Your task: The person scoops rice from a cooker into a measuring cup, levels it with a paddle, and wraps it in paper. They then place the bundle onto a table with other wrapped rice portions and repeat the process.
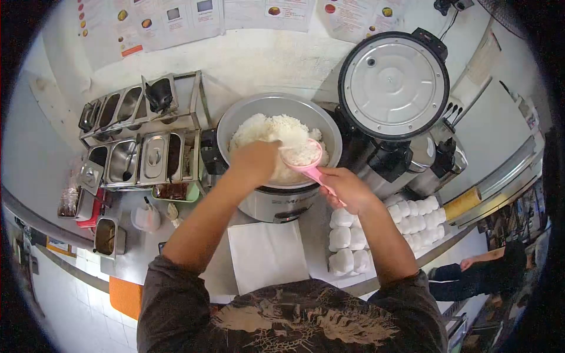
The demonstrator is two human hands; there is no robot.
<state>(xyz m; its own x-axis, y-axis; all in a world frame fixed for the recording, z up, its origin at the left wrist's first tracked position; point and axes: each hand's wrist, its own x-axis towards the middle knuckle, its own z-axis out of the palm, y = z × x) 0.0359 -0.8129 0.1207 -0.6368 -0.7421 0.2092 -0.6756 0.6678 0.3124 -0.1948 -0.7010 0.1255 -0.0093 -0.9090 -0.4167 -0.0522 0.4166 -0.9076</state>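
Observation:
A large round cooker [268, 203] stands open, with a mound of white rice [250, 130] inside. My right hand [347, 189] is closed around the handle of a pink scoop [313, 172], whose round cup is full of rice and lies over the right part of the pot. My left hand [256, 163] reaches over the pot, just left of the scoop's cup, with its fingers closed. A pale, blurred thing shows at its fingertips against the rice; its shape is hard to make out.
A white sheet [268, 257] lies before the cooker. Wrapped white bundles [353, 238] sit in rows at the right. Metal containers [123, 162] fill a rack at the left. The cooker's raised lid [393, 86] is behind, right. Another person [491, 270] is at the far right.

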